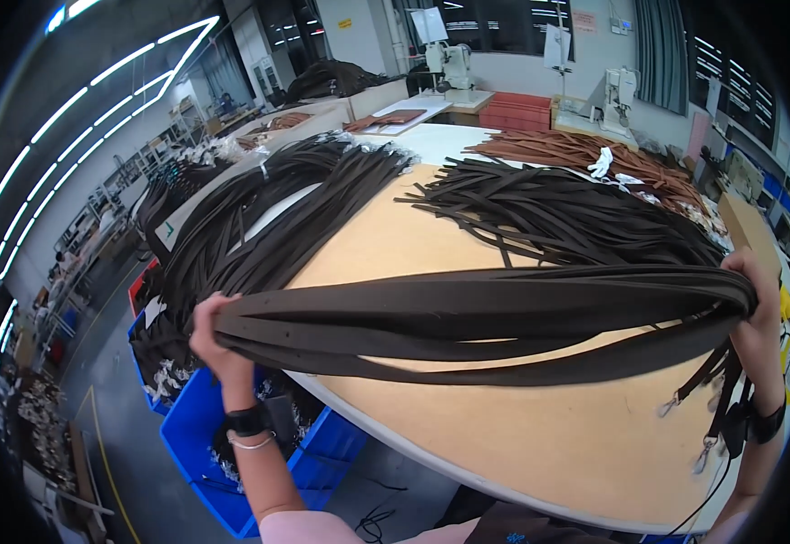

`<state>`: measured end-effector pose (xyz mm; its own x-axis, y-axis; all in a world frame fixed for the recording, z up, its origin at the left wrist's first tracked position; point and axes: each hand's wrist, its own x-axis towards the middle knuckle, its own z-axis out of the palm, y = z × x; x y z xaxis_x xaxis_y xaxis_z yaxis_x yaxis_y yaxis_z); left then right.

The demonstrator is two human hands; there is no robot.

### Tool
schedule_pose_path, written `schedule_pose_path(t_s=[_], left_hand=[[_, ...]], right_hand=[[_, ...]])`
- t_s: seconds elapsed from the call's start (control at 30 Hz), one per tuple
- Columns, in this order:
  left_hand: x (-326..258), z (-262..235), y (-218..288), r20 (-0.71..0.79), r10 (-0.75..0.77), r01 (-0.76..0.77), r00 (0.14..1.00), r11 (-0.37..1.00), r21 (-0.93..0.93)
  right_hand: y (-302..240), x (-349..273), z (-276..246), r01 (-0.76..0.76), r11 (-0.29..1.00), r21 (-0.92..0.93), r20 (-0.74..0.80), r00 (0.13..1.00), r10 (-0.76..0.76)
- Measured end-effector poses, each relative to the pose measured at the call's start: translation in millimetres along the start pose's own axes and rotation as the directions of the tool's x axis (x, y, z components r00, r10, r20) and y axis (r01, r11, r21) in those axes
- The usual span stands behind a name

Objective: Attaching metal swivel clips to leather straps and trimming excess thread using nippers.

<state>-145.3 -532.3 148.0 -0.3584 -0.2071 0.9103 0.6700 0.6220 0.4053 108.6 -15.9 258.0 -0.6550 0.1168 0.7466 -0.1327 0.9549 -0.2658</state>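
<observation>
A bundle of long dark brown straps (468, 313) stretches sideways between my two hands, above the tan tabletop (504, 435). My left hand (218, 337) is closed round its left end, where small holes show in the straps. At the other end my right hand (753, 290) grips the looped straps. Strap ends with metal snap hooks (705, 453) dangle below my right hand. Behind the bundle lies a pile of dark straps (576, 213). To the left, another heap of dark straps (295, 208) hangs over the table's edge.
Brown straps (585, 159) and a white glove (601, 163) lie at the far right. Sewing machines (449, 65) stand along the back. A blue bin (204, 444) with dark straps and metal parts sits on the floor at the left. A dark cord (708, 494) runs by my right arm.
</observation>
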Motion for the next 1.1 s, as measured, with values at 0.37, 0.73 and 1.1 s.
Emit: schedule_pose_path(t_s=[0.37, 0.73, 1.1], left_hand=[[90, -149, -104, 0.318, -0.107, -0.087, 0.942, 0.837, 0.540], [86, 79, -309, 0.265, -0.285, -0.154, 0.921, 0.359, 0.921], [28, 116, -368, 0.428, -0.462, -0.199, 0.777, 0.465, 0.863]], right_hand=[[-73, 197, 232, -0.073, 0.915, 0.397, 0.697, 0.673, -0.248], [-76, 329, 385, 0.447, 0.893, 0.047, 0.288, 0.850, -0.441], [194, -40, 163, -0.234, 0.891, -0.389, 0.434, 0.807, 0.401]])
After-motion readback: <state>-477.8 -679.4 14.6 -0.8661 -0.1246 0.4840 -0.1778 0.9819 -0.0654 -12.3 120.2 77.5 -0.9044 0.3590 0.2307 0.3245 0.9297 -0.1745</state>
